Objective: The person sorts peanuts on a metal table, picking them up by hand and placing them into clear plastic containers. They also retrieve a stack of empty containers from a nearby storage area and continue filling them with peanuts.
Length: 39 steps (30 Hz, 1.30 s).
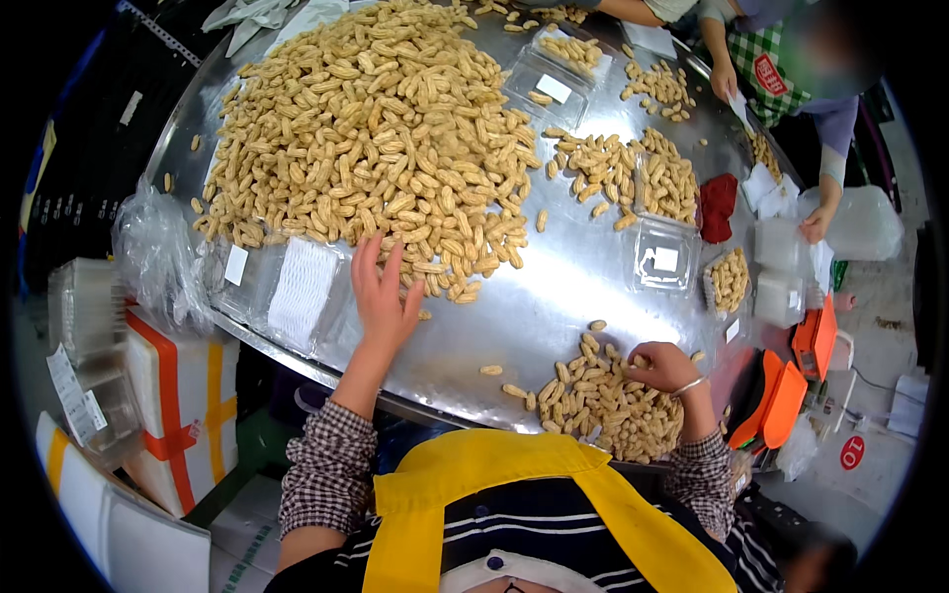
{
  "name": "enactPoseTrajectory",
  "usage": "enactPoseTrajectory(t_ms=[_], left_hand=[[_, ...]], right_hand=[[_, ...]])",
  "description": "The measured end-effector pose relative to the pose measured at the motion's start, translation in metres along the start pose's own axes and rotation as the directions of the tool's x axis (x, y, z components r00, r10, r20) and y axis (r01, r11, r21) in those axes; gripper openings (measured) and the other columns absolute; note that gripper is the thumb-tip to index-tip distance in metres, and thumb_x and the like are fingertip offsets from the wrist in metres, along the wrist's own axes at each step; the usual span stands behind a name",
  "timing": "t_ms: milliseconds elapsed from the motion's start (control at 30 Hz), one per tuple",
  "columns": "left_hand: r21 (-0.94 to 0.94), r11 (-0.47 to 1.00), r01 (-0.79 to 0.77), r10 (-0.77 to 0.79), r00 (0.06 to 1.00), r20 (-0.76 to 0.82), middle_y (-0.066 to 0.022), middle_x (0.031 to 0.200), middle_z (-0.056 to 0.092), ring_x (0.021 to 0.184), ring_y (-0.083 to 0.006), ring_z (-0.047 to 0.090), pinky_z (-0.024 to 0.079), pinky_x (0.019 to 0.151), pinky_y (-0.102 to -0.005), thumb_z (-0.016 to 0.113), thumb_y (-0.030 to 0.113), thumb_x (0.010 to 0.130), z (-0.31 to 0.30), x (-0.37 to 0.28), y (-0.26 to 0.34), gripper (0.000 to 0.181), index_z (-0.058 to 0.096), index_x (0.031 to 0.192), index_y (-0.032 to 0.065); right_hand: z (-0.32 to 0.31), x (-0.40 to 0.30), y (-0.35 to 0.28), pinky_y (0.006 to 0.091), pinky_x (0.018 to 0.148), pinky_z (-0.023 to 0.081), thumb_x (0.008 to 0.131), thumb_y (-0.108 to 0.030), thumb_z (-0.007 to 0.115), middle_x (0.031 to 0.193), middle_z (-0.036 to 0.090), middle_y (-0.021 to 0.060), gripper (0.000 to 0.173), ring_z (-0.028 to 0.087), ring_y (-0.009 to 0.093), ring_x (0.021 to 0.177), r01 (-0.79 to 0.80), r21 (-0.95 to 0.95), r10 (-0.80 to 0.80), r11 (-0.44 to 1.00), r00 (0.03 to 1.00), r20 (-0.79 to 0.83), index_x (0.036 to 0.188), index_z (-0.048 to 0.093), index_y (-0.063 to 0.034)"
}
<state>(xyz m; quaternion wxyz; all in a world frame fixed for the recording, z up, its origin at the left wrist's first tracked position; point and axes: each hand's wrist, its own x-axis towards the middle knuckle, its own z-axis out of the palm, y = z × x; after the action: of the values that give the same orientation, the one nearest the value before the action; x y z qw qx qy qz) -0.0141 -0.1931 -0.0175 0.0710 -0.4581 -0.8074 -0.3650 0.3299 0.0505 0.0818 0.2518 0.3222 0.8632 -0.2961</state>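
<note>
A large heap of unshelled peanuts (378, 133) covers the left of the metal table (460, 341). At its near edge, the spread fingertips of my left hand (382, 296) touch the peanuts, with nothing visibly gripped. Just left of that hand lies an open clear plastic clamshell box (248, 285) with a white foam net pad (302, 293) inside it. My right hand (663, 365), with a bangle at the wrist, pinches a peanut (640, 362) between curled fingers. Beneath it spreads a smaller pile of peanuts (608, 404) by the near table edge.
Clamshell boxes of peanuts (666, 185) stand to the right, beside a red cloth (718, 207). Orange-topped scales (782, 404) stand at far right. Across the table, a co-worker's hands (815, 224) handle white paper. Foam boxes (182, 400) flank the left side.
</note>
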Motion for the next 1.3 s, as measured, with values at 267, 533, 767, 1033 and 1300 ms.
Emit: enactPoseTrajectory(t_ms=[267, 533, 767, 1033, 1300], left_hand=[[-0.016, 0.991, 0.136, -0.133, 0.985, 0.111, -0.0227, 0.130, 0.039, 0.121, -0.0414, 0.036, 0.030, 0.101, -0.0488, 0.065, 0.011, 0.077, -0.026, -0.047, 0.023, 0.050, 0.049, 0.121, -0.0029], [0.026, 0.981, 0.190, -0.192, 0.973, 0.125, -0.0195, 0.125, 0.045, 0.117, -0.0377, 0.042, 0.035, 0.098, -0.0441, 0.064, 0.007, 0.077, -0.044, -0.068, 0.017, 0.044, 0.051, 0.118, -0.0020], [-0.015, 0.985, 0.174, -0.171, 0.977, 0.124, -0.0199, 0.120, 0.048, 0.110, -0.0373, 0.047, 0.039, 0.093, -0.0429, 0.064, 0.006, 0.076, -0.043, -0.075, 0.013, 0.040, 0.054, 0.113, -0.0023], [-0.009, 0.964, 0.267, -0.266, 0.962, 0.061, -0.0186, 0.117, 0.051, 0.109, -0.0360, 0.049, 0.041, 0.092, -0.0408, 0.064, 0.004, 0.076, -0.045, -0.076, 0.011, 0.033, 0.057, 0.108, -0.0024], [-0.069, 0.953, 0.295, -0.290, 0.954, 0.073, -0.0178, 0.116, 0.052, 0.108, -0.0342, 0.050, 0.042, 0.091, -0.0393, 0.063, 0.004, 0.078, -0.043, -0.077, 0.009, 0.026, 0.059, 0.103, -0.0022]], right_hand=[[-0.039, 0.174, -0.102, 0.0349, 0.068, 0.048, 0.081, -0.019, 0.064, 0.087, 0.062, 0.0111, 0.023, 0.061, 0.025, 0.077, 0.477, 0.103, -0.302, 0.873, 0.694, -0.654, 0.099, 0.061, -0.0045], [-0.052, 0.240, -0.145, 0.0373, 0.067, 0.050, 0.079, -0.027, 0.063, 0.087, 0.065, 0.0105, 0.029, 0.063, 0.027, 0.075, 0.338, -0.064, -0.308, 0.939, 0.745, -0.592, 0.101, 0.064, -0.0080], [-0.062, 0.160, -0.101, 0.0261, 0.061, 0.052, 0.086, -0.021, 0.060, 0.080, 0.064, 0.0049, 0.021, 0.062, 0.015, 0.070, 0.295, 0.782, -0.187, 0.549, 0.955, -0.229, 0.098, 0.063, -0.0045], [-0.062, 0.288, -0.174, 0.0322, 0.064, 0.051, 0.076, -0.027, 0.070, 0.079, 0.066, 0.0106, 0.030, 0.064, 0.021, 0.079, 0.291, 0.283, -0.127, 0.914, 0.867, -0.483, 0.091, 0.063, -0.0023], [-0.058, 0.288, -0.169, 0.0292, 0.056, 0.047, 0.075, -0.026, 0.072, 0.074, 0.064, 0.0090, 0.031, 0.060, 0.018, 0.064, 0.398, 0.455, -0.131, 0.797, 0.848, -0.513, 0.092, 0.065, -0.0010]])
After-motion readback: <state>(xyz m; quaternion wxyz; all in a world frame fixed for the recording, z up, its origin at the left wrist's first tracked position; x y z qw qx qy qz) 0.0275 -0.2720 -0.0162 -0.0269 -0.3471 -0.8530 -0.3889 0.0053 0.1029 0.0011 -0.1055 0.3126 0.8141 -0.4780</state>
